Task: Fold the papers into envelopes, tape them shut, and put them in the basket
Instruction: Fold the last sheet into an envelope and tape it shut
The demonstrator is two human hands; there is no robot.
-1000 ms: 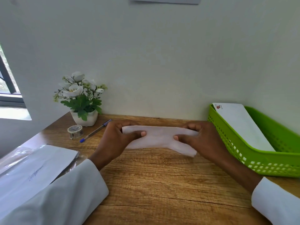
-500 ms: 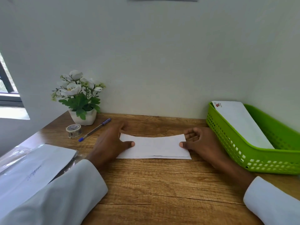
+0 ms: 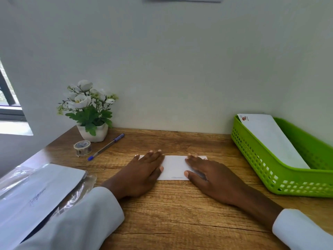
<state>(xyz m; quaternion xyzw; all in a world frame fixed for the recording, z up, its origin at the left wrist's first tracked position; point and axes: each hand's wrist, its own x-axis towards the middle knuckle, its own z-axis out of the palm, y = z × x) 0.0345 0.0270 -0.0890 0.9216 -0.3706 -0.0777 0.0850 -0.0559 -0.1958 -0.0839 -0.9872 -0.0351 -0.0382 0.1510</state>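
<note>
We count two hands [image 3: 144, 175] [image 3: 210, 175], one folded paper [image 3: 173, 167], one green basket [image 3: 266, 165] holding one envelope [image 3: 270, 139], one tape roll [image 3: 82, 147], one pen [image 3: 106, 147], one potted plant [image 3: 90, 112].

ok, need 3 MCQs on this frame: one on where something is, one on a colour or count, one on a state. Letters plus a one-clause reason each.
1. Where is the tape roll?
A. in the basket
B. on the table, beside the flower pot and the pen
C. under the right hand

2. What colour is the basket?
A. green
B. blue
C. red

3. How do the hands stand on the folded paper?
A. both lift it off the table
B. only one touches it
C. both press it flat, palms down

Key:
1 B: the roll sits on the wood just left of the pen, in front of the pot.
2 A: its perforated walls are bright green, with one white envelope inside.
3 C: the left hand and right hand lie spread on the paper's two ends, and it rests on the table.
</note>
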